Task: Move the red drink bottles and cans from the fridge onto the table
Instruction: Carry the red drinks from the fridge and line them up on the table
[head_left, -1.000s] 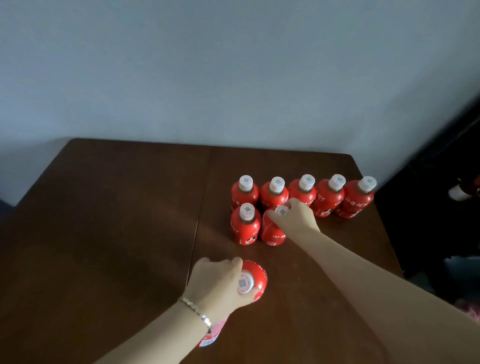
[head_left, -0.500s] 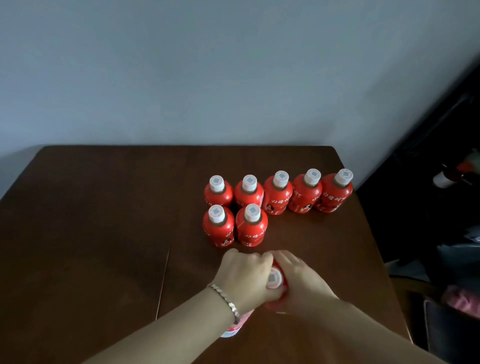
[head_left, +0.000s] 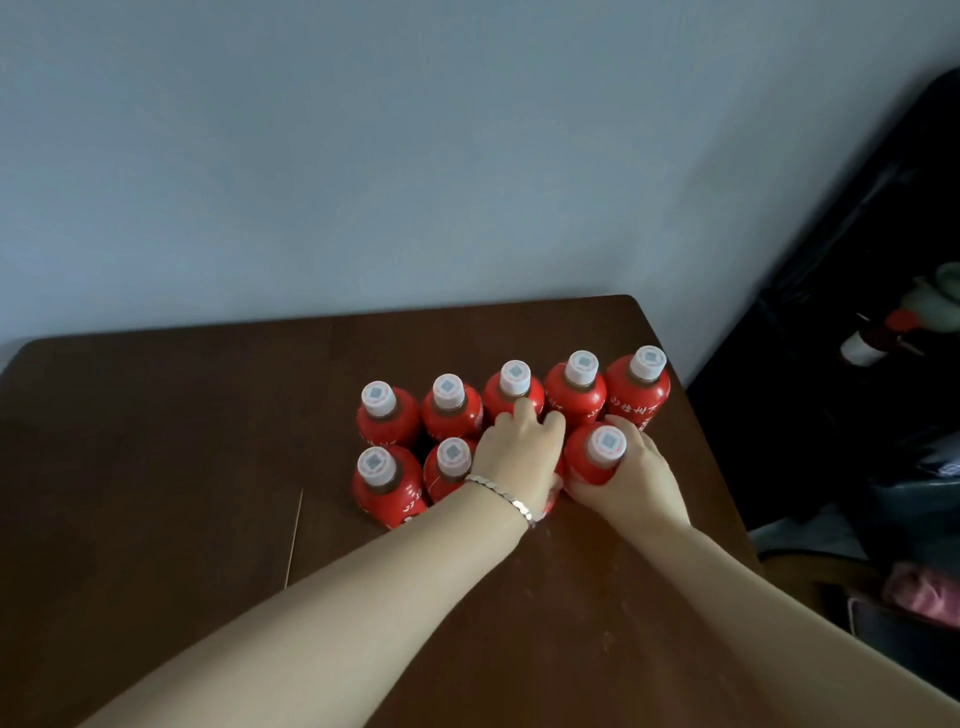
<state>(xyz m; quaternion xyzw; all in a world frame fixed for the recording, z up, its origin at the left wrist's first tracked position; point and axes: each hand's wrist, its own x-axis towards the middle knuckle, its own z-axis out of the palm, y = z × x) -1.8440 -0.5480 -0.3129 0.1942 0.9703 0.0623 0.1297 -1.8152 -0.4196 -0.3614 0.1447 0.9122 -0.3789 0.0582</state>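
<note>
**A:** Hands?

**B:** Right hand (head_left: 641, 480) wraps the fourth front bottle (head_left: 597, 465) from its right, fingers curled round the body, cap showing. Left hand (head_left: 519, 457), bracelet (head_left: 501, 491) on the wrist, lies over the third front bottle (head_left: 552, 501). Its cap is hidden under the palm, so cannot tell if that hand grips or just rests.

**A:** Delta?

**B:** Half a second ago both hands were bunched on those two bottles nearer the person, apart from the group. Now both bottles stand in the front row, right beside the two front-left bottles (head_left: 376, 486).

**A:** Meaning?

**B:** Front row is four, back row (head_left: 576, 395) is five, so nine upright on the bench (head_left: 182, 467). Placement looks done bar the release. Likely next: let go, fetch more.

**A:** Clearance?

**B:** Tight. Left fingertips reach the back row and seem to touch it. Lifting straight up looks safest.
</note>
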